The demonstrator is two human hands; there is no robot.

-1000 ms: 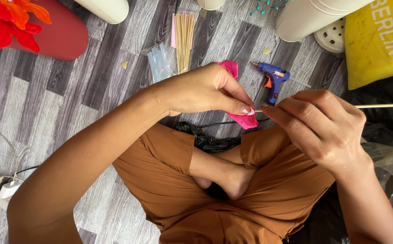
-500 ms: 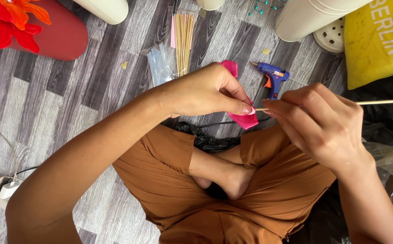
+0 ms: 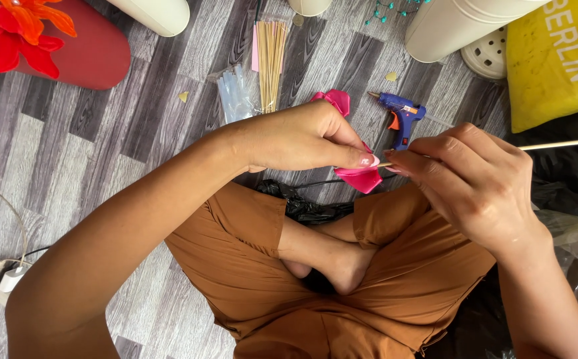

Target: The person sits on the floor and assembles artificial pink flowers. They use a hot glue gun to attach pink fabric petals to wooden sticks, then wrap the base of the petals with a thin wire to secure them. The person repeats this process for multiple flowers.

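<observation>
A bright pink folded piece of soft fabric or paper, petal-shaped (image 3: 360, 178), is pinched at its upper edge between the thumb and forefinger of the left hand (image 3: 302, 138), just above the lap of a person seated cross-legged in rust-brown trousers (image 3: 249, 266). Against it the tip of a thin pale wooden skewer (image 3: 561, 143) is pressed, the stick being gripped close to its tip by the closed fingers of the right hand (image 3: 471, 183) and running out to the right. The pink piece is judged light, limp and easily creased, best held at the folded edge; the skewer is judged stiff but slender and liable to snap, best held near the working end. Just beyond the hands, a blue glue gun with an orange trigger (image 3: 402, 116) is laid on the grey wood-patterned floor (image 3: 103, 153), with a second pink piece (image 3: 332, 101) beside it. Farther off, a bundle of like skewers (image 3: 272, 60) and clear glue sticks (image 3: 235, 100) are seen; a yellow cushion (image 3: 558, 60) lies far right, red and orange artificial flowers (image 3: 16, 33) far left.
</observation>
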